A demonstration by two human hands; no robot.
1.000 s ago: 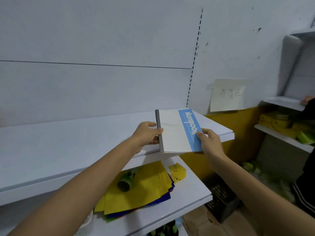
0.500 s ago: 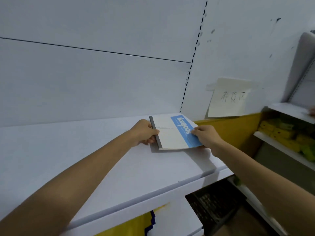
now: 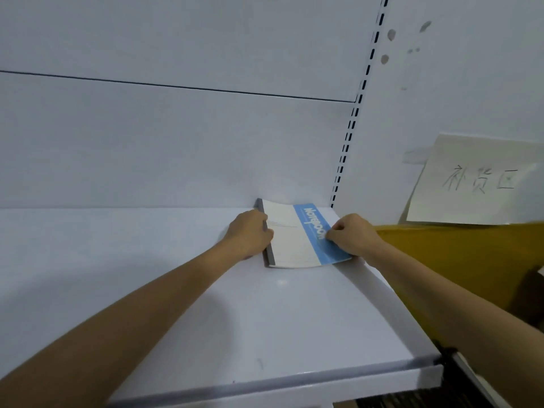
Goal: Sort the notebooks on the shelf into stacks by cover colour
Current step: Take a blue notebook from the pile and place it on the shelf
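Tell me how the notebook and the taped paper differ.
The notebook lies on the shelf; the paper hangs on the wall. The notebook has a blue stripe; the paper has grey handwriting. Left hand and right hand hold the notebook, not the paper. Both look pale.

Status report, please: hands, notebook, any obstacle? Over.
Left hand grips the notebook at its spine; right hand holds the blue side. Notebook flat on the shelf, far edge at the back panel. No obstacle seen.
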